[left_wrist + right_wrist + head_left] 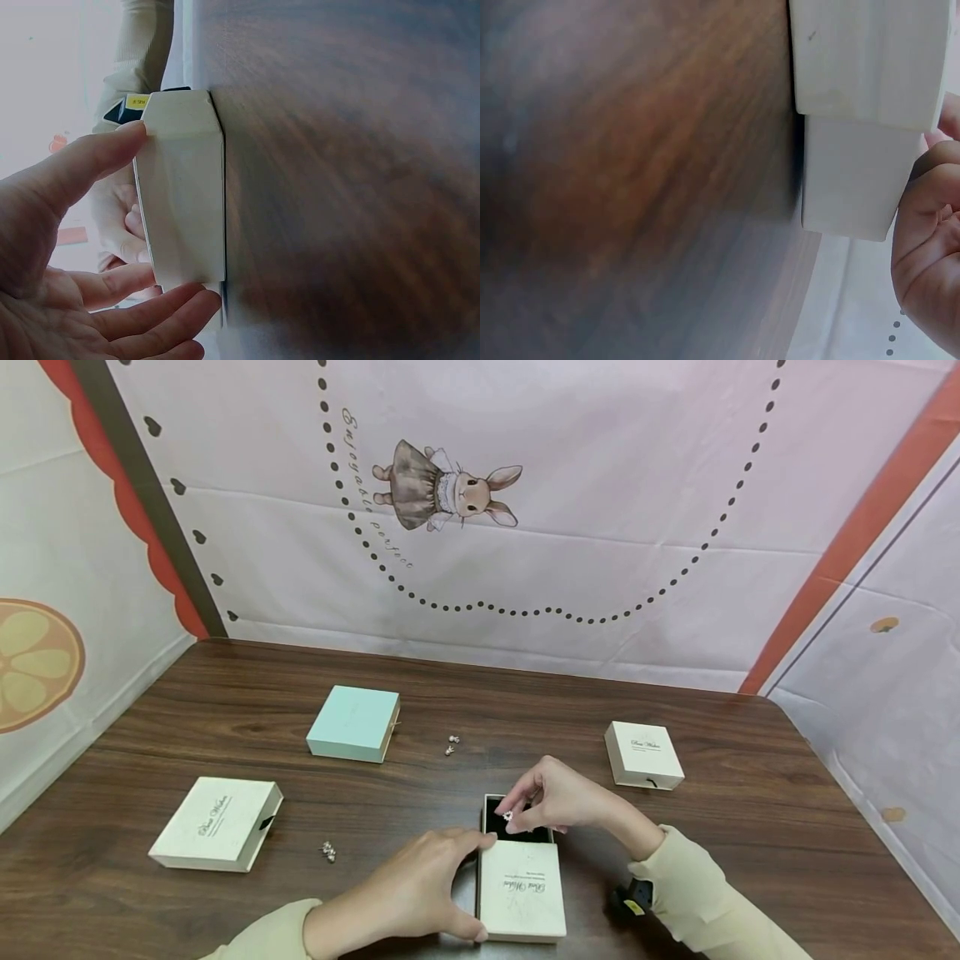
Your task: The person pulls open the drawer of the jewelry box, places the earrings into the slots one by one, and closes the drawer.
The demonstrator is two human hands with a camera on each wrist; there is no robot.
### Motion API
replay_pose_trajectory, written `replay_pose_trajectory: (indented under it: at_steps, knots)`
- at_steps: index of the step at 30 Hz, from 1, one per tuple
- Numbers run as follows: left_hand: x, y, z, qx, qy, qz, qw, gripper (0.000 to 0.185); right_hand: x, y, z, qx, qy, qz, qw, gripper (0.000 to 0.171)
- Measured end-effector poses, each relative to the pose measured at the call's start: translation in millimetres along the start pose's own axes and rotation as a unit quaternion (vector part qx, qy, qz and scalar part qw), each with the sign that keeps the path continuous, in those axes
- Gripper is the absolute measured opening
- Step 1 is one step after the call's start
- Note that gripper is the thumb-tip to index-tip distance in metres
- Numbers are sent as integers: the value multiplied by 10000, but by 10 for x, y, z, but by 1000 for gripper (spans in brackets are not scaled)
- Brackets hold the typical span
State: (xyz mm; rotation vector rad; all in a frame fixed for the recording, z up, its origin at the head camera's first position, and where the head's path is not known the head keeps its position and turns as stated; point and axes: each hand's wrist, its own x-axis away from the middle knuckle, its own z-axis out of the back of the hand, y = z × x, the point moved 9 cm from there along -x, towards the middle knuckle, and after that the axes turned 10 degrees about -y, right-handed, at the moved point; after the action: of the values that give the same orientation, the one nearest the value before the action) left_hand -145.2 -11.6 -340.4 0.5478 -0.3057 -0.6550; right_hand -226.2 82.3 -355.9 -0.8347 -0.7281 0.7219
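A cream drawer-style jewelry box [522,902] lies on the table at the front centre, partly slid open. Its black-lined drawer [492,821] sticks out on the far side. My left hand [408,889] grips the box's left side, thumb at the near corner and fingers at the far one, as the left wrist view [184,202] of the sleeve also shows. Over the drawer, my right hand [562,795] pinches a small sparkling earring [507,816] between thumb and fingertip. From the right wrist, the white drawer wall [851,176] projects from the sleeve beside the curled fingers.
A mint box [354,723] stands at the back left, a cream box [216,823] at the left and a smaller one [643,755] at the right. Silver earrings [451,745] lie near the middle; more earrings [328,852] lie left of my left hand. A printed cloth [600,510] hangs behind.
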Motion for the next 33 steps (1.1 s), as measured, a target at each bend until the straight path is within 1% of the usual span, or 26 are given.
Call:
replay_pose_trajectory:
  at_steps: [7,12,17,21,27,30,33]
  knots:
    - [1,3,0,-32,-3,-26,10000,79,-10,-12,11,174,89,-23,9998,13]
    - [-2,1,0,-28,-1,-27,10000,78,-16,-68,16,558,195,128,9982,14]
    - [-4,2,3,-14,8,-5,10000,77,-18,-114,28,986,380,277,9940,15]
    - [-1,3,4,-15,39,-10,10000,77,-28,-154,20,1396,482,466,9879,15]
    - [4,3,4,-65,45,10,10000,78,-19,-244,-14,2198,628,819,9701,15]
    - [6,3,3,-73,41,10,10000,78,-6,-284,-31,2351,610,989,9650,16]
    - [7,4,2,-85,43,-5,10000,78,-1,-299,-39,2425,579,1044,9628,15]
